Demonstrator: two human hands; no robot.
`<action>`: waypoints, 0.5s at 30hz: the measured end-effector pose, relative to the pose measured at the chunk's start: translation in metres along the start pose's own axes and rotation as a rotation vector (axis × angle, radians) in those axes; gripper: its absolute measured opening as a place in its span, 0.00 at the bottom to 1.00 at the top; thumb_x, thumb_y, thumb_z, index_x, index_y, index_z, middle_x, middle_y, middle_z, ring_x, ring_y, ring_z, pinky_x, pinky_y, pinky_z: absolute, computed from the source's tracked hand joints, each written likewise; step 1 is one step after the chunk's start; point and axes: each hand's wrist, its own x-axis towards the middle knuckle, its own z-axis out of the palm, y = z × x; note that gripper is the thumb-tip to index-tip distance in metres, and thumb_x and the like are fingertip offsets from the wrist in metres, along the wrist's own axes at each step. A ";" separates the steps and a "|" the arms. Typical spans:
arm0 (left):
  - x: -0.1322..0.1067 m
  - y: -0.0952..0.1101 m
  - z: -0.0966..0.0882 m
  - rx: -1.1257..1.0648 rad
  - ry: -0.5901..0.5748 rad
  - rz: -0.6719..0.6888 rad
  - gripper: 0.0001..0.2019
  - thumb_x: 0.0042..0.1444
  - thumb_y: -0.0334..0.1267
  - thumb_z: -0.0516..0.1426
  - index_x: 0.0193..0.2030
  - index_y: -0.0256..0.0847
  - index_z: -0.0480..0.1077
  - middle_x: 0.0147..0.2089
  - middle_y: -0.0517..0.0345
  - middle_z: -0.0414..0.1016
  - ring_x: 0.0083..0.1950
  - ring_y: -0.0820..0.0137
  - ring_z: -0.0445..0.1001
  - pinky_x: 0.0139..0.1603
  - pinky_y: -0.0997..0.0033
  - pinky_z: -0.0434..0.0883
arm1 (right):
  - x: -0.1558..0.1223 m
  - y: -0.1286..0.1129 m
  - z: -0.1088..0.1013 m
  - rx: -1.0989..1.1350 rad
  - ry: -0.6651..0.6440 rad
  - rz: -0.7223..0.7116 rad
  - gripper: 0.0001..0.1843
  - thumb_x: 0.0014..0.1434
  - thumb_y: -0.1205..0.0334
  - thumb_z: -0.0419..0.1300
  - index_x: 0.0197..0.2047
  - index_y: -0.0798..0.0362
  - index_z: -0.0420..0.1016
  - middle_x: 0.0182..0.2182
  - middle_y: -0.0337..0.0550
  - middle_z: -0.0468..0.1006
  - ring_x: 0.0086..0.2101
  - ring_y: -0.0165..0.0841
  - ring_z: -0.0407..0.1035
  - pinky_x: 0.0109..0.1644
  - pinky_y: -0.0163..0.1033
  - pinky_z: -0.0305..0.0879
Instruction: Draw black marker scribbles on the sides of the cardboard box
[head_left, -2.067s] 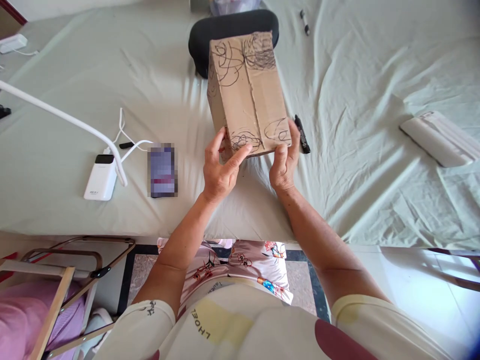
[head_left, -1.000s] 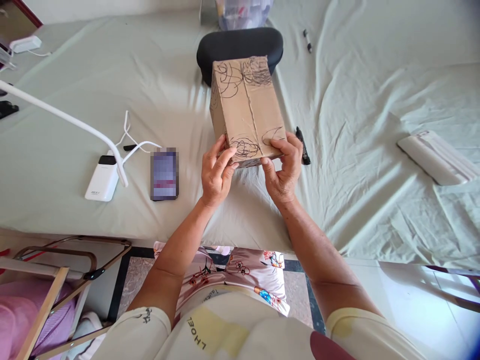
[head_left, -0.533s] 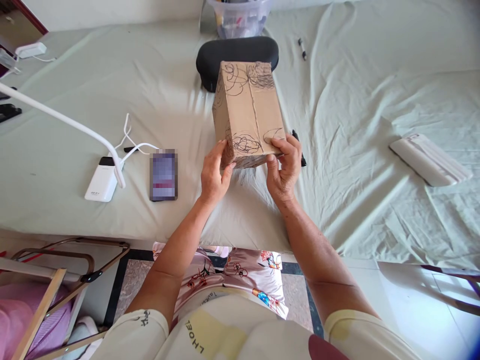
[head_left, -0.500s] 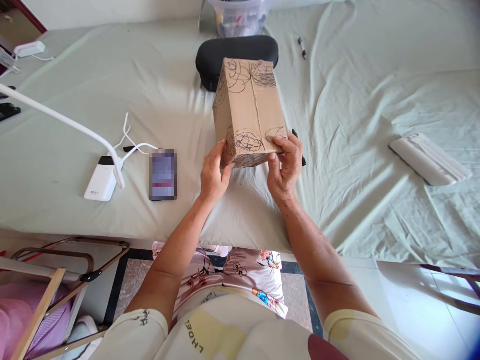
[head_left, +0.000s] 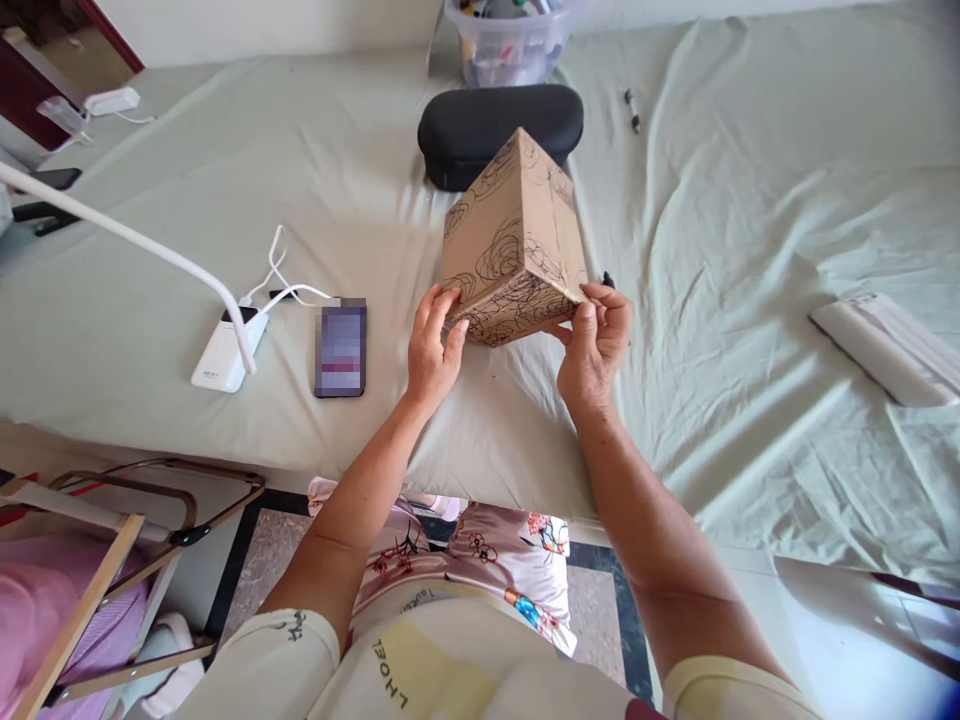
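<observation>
A brown cardboard box (head_left: 487, 245) with black scribbled loops on its faces is held tilted on edge between my two hands. My left hand (head_left: 436, 345) grips its lower left corner, fingers on the side and thumb at the near end. At the lower right corner, my right hand (head_left: 596, 345) pinches the box between thumb and fingers. Part of the right fingers is hidden behind the box. A black object (head_left: 608, 280), perhaps a pen, shows just beyond my right hand. Behind the box lies a black zip-style case (head_left: 501, 125), partly covered by it.
A pale green cloth (head_left: 360, 190) covers the surface. On the left are a white power bank (head_left: 225, 355) with cables and a phone (head_left: 340, 350). A plastic tub (head_left: 514, 50) stands at the back, near a pen (head_left: 632, 110). A white packet (head_left: 892, 345) lies right.
The box has been rolled clockwise between my hands, so its left face now shows more and a corner edge points up. My right hand has shifted its hold. The view has moved slightly.
</observation>
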 end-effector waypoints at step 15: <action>0.006 0.003 0.006 0.166 0.117 0.296 0.21 0.79 0.39 0.44 0.67 0.51 0.74 0.75 0.49 0.68 0.74 0.61 0.68 0.74 0.54 0.69 | 0.004 0.016 -0.006 -0.491 -0.132 0.009 0.17 0.58 0.52 0.65 0.48 0.50 0.75 0.42 0.47 0.83 0.44 0.43 0.78 0.55 0.59 0.78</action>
